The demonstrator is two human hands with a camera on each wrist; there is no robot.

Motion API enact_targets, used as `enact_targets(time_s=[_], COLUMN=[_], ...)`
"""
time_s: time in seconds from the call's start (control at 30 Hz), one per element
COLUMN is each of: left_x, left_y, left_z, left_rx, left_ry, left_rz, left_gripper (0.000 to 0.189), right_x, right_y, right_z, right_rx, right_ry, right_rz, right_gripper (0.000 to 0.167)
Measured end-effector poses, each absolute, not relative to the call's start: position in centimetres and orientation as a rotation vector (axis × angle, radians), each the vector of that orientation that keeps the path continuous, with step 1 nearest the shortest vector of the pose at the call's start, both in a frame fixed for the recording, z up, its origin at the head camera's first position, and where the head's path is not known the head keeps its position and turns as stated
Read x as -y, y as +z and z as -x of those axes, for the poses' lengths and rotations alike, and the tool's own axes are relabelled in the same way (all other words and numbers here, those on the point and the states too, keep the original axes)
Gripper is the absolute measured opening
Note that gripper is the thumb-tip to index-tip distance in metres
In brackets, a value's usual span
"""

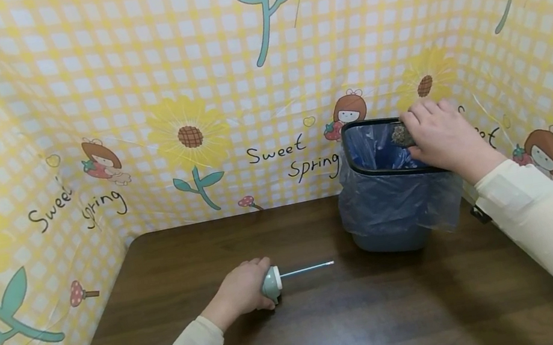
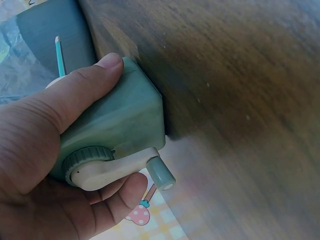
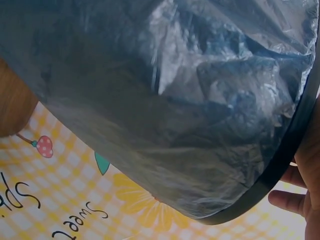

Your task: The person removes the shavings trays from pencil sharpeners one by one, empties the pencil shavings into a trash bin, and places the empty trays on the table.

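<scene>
On the table my left hand [image 1: 243,288] grips a green pencil sharpener [image 2: 117,117], which has a white crank with a green knob [image 2: 161,173]. A light-blue pencil [image 1: 306,269] sticks out of its white front, pointing toward the bin. My right hand [image 1: 439,130] is over the rim of a bin [image 1: 389,239] lined with a translucent bag [image 1: 390,196]. It holds a small shavings tray [image 1: 401,135], filled with grey-brown shavings, above the bin's opening. In the right wrist view, the bag hides most of the bin and only part of the right hand [image 3: 312,165] shows.
A brown wooden table [image 1: 326,335] lies beneath the hands. Yellow checked cloth [image 1: 263,95] with printed flowers hangs behind it and on both sides. The bin stands at the table's back right, close to the cloth.
</scene>
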State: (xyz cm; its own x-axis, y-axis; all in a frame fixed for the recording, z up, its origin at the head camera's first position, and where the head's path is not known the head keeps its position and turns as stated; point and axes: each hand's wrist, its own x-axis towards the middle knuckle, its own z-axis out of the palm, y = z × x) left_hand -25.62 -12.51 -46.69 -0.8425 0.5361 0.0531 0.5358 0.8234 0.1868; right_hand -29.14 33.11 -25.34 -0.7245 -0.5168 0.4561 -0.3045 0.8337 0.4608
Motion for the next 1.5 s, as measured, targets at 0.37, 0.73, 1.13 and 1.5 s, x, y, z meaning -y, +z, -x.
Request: enact_targets(time_s=[0.37, 0.73, 1.13, 1.5], left_x=[12.54, 12.58, 12.56, 12.51], left_y=[-46.86, -46.73, -46.71, -46.75], left_z=[25.75, 25.54, 25.60, 25.59], left_rx=[-3.008, -3.009, -3.006, -3.006], left_ry=[0.294, 0.272, 0.263, 0.259], left_rz=[-0.884, -0.880, -0.881, -0.878], left_gripper=[0.075, 0.078, 0.084, 0.084], right_x=[-33.05, -32.95, -32.90, -32.94], right_y=[-25.17, -25.15, -24.94, -24.91], right_z=[29.16, 29.12, 29.06, 29.02], right_rx=[2.380, 2.352, 2.344, 2.322], right_ry=[-0.546, -0.584, -0.588, -0.626], right_rz=[-0.642, -0.663, -0.676, -0.704], right_gripper=[0.071, 0.073, 0.070, 0.067])
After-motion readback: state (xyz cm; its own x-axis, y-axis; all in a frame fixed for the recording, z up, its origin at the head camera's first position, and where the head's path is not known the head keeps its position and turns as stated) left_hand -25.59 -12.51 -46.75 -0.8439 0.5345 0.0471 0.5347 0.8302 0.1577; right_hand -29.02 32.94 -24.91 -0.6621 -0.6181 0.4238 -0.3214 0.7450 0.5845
